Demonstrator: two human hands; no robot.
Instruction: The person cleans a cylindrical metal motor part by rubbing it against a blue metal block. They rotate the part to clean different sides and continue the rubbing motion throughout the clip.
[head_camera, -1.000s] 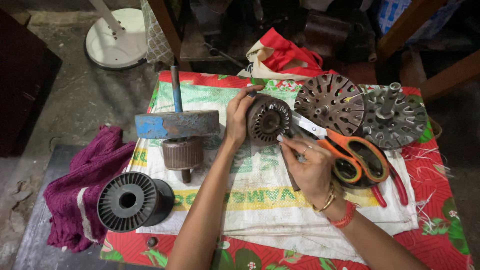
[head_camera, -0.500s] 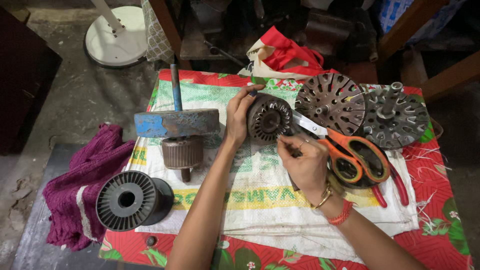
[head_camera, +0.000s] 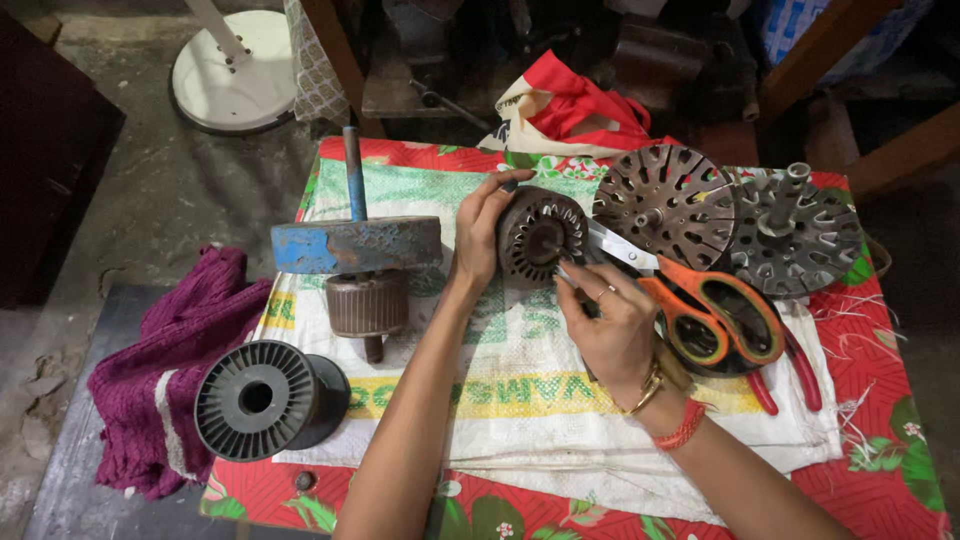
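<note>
A dark round motor stator (head_camera: 540, 238) with a slotted inner ring stands tilted on a white woven sack (head_camera: 520, 370). My left hand (head_camera: 478, 235) grips its left rim and holds it up. My right hand (head_camera: 610, 325) is just below and to the right of it, fingers pinched on a thin stick whose tip reaches the stator's lower right edge. Orange-handled scissors (head_camera: 705, 315) lie right beside my right hand, blades pointing at the stator.
Two perforated metal motor covers (head_camera: 665, 205) (head_camera: 795, 235) lie at the back right. A blue metal bar (head_camera: 355, 245) with a rotor (head_camera: 365, 300) under it, a black spool (head_camera: 260, 398) and a purple cloth (head_camera: 165, 370) sit left. Red-handled pliers (head_camera: 795, 370) lie right.
My right hand has shifted slightly up and left, bringing the stick's tip against the stator. My left hand and the stator have stayed in place.
</note>
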